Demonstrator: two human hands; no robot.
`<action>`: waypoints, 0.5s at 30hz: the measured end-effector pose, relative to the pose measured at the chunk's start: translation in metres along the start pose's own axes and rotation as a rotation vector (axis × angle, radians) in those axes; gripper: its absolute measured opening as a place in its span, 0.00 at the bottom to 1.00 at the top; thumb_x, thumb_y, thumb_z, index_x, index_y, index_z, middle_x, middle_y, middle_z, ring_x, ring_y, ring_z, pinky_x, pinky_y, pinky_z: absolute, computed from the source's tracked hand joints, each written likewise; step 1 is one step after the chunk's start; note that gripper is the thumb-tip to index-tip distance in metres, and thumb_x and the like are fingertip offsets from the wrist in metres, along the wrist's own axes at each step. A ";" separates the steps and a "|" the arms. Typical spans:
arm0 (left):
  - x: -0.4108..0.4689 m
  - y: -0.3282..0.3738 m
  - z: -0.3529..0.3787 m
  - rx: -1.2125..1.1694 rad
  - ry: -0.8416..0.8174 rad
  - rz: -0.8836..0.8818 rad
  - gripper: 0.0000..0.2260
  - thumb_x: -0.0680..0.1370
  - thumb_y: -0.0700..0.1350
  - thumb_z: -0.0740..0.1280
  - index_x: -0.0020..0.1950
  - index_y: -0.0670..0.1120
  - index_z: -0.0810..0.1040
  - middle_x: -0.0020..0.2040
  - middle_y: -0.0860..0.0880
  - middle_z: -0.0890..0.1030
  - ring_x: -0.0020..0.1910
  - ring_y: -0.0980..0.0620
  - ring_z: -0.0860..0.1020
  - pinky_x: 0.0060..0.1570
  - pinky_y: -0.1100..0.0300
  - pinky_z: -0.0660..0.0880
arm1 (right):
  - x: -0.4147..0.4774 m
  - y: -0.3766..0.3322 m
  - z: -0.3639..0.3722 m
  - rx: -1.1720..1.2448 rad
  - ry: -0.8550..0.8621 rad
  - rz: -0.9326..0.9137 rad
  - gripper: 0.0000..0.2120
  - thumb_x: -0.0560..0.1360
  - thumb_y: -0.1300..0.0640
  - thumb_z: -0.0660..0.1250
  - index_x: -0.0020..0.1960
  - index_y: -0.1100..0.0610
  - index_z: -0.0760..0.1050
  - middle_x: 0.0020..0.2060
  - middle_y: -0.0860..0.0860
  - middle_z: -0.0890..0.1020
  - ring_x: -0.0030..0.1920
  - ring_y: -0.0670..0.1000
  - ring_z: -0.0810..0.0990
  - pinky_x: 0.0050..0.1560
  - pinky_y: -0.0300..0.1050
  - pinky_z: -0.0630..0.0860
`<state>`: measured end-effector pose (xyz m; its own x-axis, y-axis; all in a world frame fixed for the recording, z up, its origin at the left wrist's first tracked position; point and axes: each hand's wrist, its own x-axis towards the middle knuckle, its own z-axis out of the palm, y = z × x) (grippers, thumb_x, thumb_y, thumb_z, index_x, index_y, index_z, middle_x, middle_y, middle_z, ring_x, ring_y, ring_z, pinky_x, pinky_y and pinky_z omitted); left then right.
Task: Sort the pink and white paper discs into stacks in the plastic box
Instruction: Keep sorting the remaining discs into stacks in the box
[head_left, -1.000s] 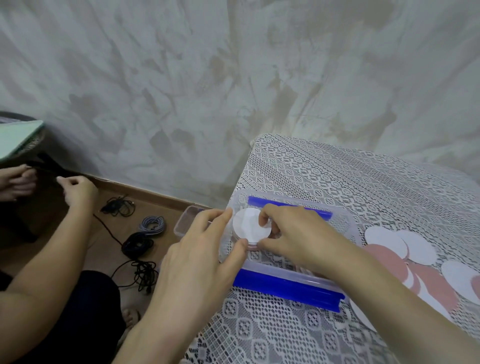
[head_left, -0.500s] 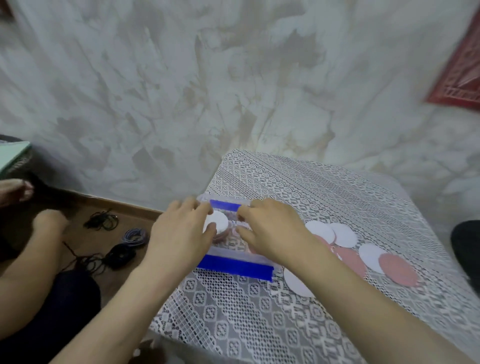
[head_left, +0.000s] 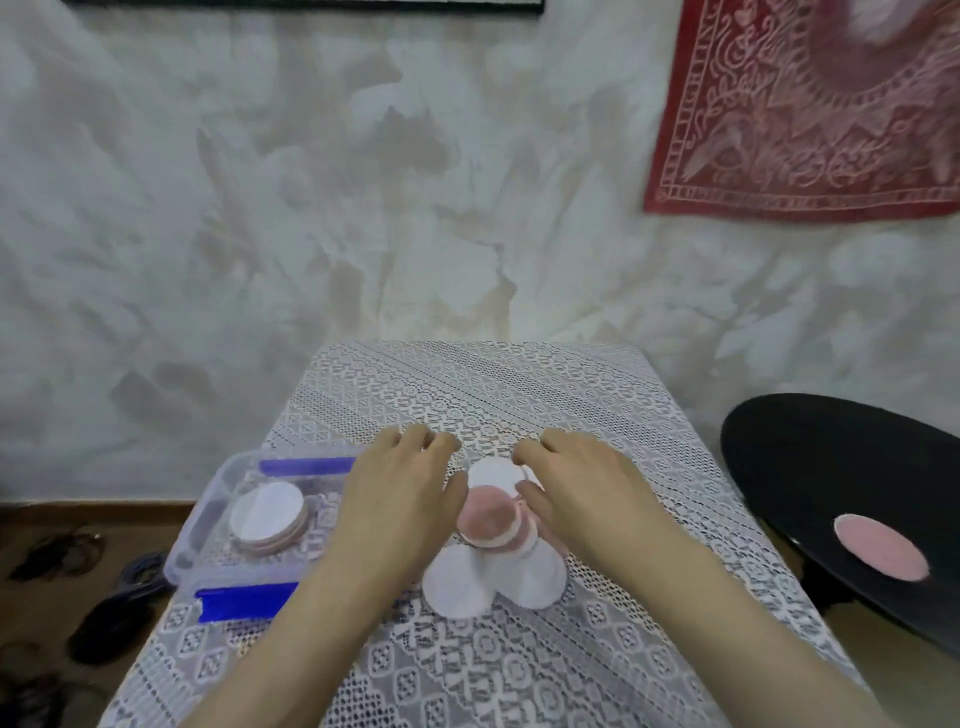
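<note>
A clear plastic box (head_left: 205, 525) with blue clips sits at the table's left edge. Inside it lies a stack of discs (head_left: 267, 512) with a white one on top and pink edges below. To its right, loose pink discs (head_left: 485, 514) and white discs (head_left: 457, 582) lie bunched in an overlapping pile on the lace cloth. My left hand (head_left: 400, 493) and my right hand (head_left: 576, 483) rest on either side of this pile, fingers bent onto the cloth, thumbs touching the discs. Neither hand grips a disc.
The lace-covered table (head_left: 467, 395) stands against a mottled white wall. A black round seat (head_left: 841, 493) at the right carries one pink disc (head_left: 880, 553). Cables and dark items (head_left: 109, 623) lie on the floor at the left. A red cloth (head_left: 805, 109) hangs on the wall.
Both hands left the box and moved right to the loose discs, which now lie gathered in a tighter pile between them. The view swung right and up.
</note>
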<state>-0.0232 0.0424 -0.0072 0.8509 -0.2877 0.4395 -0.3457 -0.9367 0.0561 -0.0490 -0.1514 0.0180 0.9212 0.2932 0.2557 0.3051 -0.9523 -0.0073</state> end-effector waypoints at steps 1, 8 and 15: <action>0.004 0.010 0.003 -0.025 0.003 0.013 0.12 0.76 0.50 0.67 0.56 0.48 0.82 0.47 0.48 0.82 0.44 0.44 0.78 0.42 0.49 0.77 | -0.004 0.011 0.000 0.009 -0.009 0.037 0.14 0.82 0.47 0.59 0.66 0.50 0.71 0.58 0.49 0.77 0.59 0.55 0.75 0.46 0.49 0.70; -0.002 0.062 0.042 -0.079 -0.036 0.101 0.10 0.73 0.48 0.72 0.53 0.50 0.83 0.46 0.51 0.83 0.41 0.48 0.77 0.40 0.54 0.75 | -0.038 0.060 0.032 0.085 -0.024 0.198 0.16 0.83 0.46 0.58 0.68 0.48 0.71 0.60 0.47 0.73 0.59 0.52 0.72 0.48 0.46 0.71; -0.017 0.062 0.065 -0.173 -0.078 0.065 0.11 0.79 0.49 0.64 0.59 0.51 0.81 0.58 0.53 0.80 0.51 0.49 0.75 0.49 0.52 0.75 | -0.052 0.074 0.059 0.170 -0.038 0.221 0.16 0.83 0.42 0.57 0.67 0.46 0.72 0.59 0.44 0.72 0.57 0.47 0.69 0.51 0.41 0.71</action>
<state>-0.0331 -0.0235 -0.0699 0.8501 -0.3676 0.3771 -0.4584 -0.8690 0.1862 -0.0600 -0.2326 -0.0524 0.9774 0.0856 0.1933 0.1286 -0.9666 -0.2218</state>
